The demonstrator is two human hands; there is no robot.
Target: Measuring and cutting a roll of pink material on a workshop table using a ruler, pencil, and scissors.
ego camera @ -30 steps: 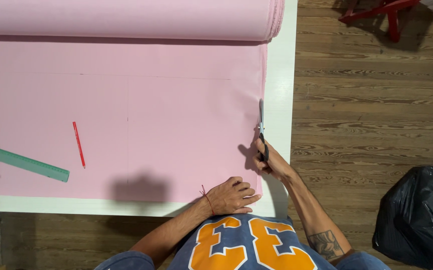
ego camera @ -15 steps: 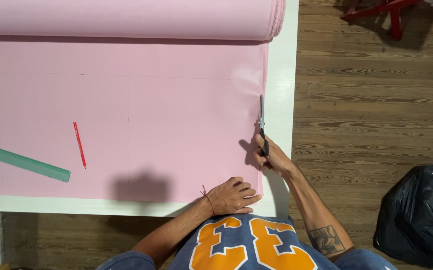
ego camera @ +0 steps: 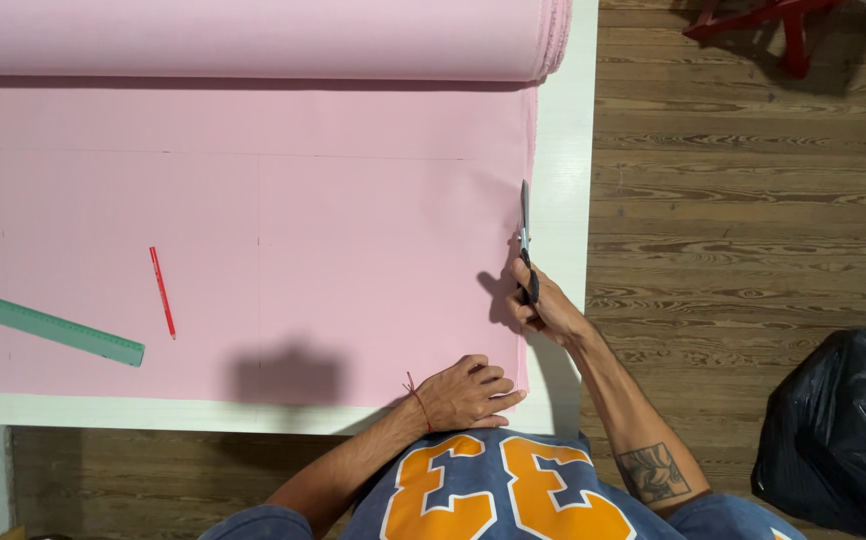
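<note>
Scissors [ego camera: 524, 222] point straight away from the person, long axis along the pink fabric's [ego camera: 333, 240] right edge, blades beyond the right hand [ego camera: 543, 305], which grips their handles. Left hand [ego camera: 470, 392] presses flat, fingers loosely curled, on the fabric's near corner.

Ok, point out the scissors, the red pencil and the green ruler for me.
scissors [ego camera: 524, 215]: head view, on the blades above the right hand.
red pencil [ego camera: 162, 292]: head view, middle of its shaft.
green ruler [ego camera: 48, 325]: head view, middle of the visible strip.
</note>
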